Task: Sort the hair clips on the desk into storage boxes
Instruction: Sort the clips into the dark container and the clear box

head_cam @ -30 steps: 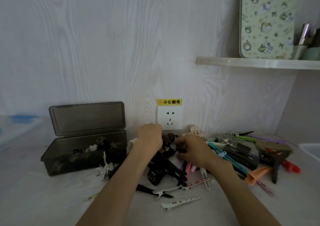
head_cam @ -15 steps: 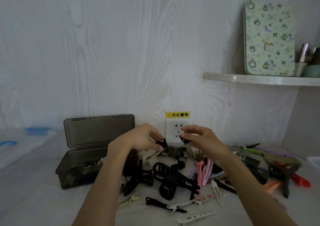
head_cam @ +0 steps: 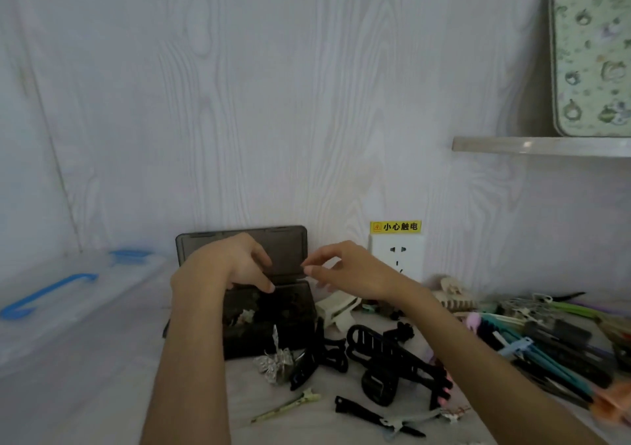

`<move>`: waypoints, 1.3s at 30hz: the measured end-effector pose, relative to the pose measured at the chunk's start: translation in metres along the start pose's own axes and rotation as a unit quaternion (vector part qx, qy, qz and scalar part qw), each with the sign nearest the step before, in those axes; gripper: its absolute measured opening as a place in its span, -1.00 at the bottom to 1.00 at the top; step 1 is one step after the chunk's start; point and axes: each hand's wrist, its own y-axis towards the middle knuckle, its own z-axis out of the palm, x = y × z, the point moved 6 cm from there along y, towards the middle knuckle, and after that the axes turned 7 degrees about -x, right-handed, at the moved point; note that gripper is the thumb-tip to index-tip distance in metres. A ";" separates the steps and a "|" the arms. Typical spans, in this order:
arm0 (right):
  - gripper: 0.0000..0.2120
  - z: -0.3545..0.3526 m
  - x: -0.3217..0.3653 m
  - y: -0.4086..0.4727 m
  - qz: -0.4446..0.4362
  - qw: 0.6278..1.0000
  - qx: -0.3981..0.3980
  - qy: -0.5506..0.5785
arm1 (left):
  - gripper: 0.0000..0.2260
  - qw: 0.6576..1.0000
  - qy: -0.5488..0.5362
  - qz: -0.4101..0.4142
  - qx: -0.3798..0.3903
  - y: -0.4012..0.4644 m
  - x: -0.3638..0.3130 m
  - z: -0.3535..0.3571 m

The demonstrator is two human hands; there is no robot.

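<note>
A dark translucent storage box (head_cam: 305,311) stands against the wall with its lid (head_cam: 288,245) up and small clips inside. My left hand (head_cam: 235,267) hovers over the box, fingers spread, nothing in it. My right hand (head_cam: 345,274) is just right of the lid, thumb and forefinger close together, with no clip visible between them. Loose clips lie on the desk: a big black claw clip (head_cam: 392,359), a white claw clip (head_cam: 336,308), a silver bow clip (head_cam: 273,364), a green duckbill clip (head_cam: 286,407) and a heap of coloured clips (head_cam: 546,335) to the right.
A clear plastic bin with blue handles (head_cam: 51,294) sits at the left. On the wall behind my right hand is a socket (head_cam: 397,256) under a yellow warning label. A shelf (head_cam: 546,145) at upper right carries a floral tin (head_cam: 590,52).
Both hands lifted small dark clips from the heap and moved left to the open box. The clips no longer show in my fingers. The view has swung left.
</note>
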 end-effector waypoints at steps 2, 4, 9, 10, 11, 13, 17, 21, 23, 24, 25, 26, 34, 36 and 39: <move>-0.80 -0.022 -0.002 -0.002 -0.004 0.999 0.016 -0.048 | -0.57 1.000 -0.011 0.014 -0.010 -0.003 -0.009 -0.004; -0.81 -0.046 -0.011 -0.007 0.019 0.994 0.037 -0.102 | -0.65 0.997 -0.045 0.059 -0.030 -0.005 -0.031 -0.005; -0.74 -0.082 -0.048 -0.017 0.119 0.966 0.068 -0.218 | -0.75 0.976 -0.074 0.188 -0.079 0.003 -0.105 0.029; -0.72 -0.084 -0.055 -0.018 0.135 0.961 0.076 -0.230 | -0.73 0.973 -0.063 0.201 -0.091 0.007 -0.116 0.040; -0.70 -0.083 -0.061 -0.019 0.149 0.955 0.089 -0.242 | -0.70 0.972 -0.051 0.209 -0.097 0.012 -0.124 0.052; -0.64 -0.076 -0.073 -0.020 0.152 0.940 0.127 -0.277 | -0.65 0.973 -0.008 0.213 -0.091 0.021 -0.132 0.075; -0.65 -0.056 -0.085 -0.021 0.123 0.929 0.174 -0.304 | -0.65 0.975 0.130 0.167 -0.063 0.028 -0.116 0.097; -0.67 -0.049 -0.087 -0.020 0.110 0.933 0.125 -0.320 | -0.62 0.971 0.213 0.099 -0.032 0.033 -0.092 0.085; -0.70 -0.046 -0.085 -0.020 0.104 0.929 0.105 -0.340 | -0.56 0.971 0.229 0.067 0.016 0.033 -0.082 0.082; -0.73 -0.043 -0.084 -0.020 0.108 0.927 0.105 -0.345 | -0.54 0.970 0.235 0.057 0.029 0.033 -0.079 0.081; -0.76 -0.041 -0.083 -0.020 0.113 0.925 0.112 -0.344 | -0.53 0.969 0.240 0.050 0.033 0.032 -0.076 0.080; -0.80 -0.040 -0.083 -0.021 0.121 0.923 0.124 -0.344 | -0.54 0.970 0.237 0.047 0.030 0.033 -0.075 0.079; -0.63 -0.077 -0.068 -0.024 0.133 0.949 0.128 -0.254 | -0.70 0.968 0.206 0.136 -0.037 0.040 -0.097 0.103; -0.58 -0.077 -0.071 -0.025 0.136 0.940 0.140 -0.280 | -0.72 0.965 0.213 0.145 -0.047 0.041 -0.100 0.109; -0.47 -0.058 -0.086 -0.028 0.149 0.904 0.189 -0.354 | -0.73 0.961 0.223 0.147 -0.067 0.042 -0.102 0.113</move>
